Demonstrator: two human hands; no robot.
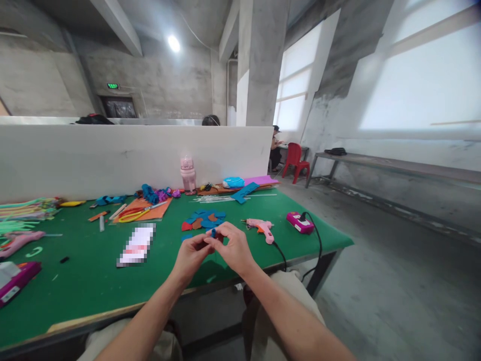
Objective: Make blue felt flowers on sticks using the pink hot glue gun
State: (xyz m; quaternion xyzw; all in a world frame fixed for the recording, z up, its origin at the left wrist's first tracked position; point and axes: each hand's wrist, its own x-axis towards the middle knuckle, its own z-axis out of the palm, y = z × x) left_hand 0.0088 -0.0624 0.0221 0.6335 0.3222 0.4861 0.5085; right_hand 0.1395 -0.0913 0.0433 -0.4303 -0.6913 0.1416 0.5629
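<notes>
Between the fingertips of both hands is a small blue piece (213, 232), held above the front part of the green table (90, 281). My left hand (192, 253) pinches it from the left, and my right hand (232, 244) pinches it from the right, so the fingertips nearly meet. Just beyond the hands lies a loose pile of blue cut pieces (205, 218) with a few red and brown ones among them. A pink glue gun (262, 228) rests on its side to the right of my right hand.
A purple power socket (299, 223) with a black cable is at the table's right end. Scissors (133, 214) lie on orange sheets at the left. A pink bottle (188, 175) stands against the white partition (112, 160). A person sits far off near a red chair (296, 161).
</notes>
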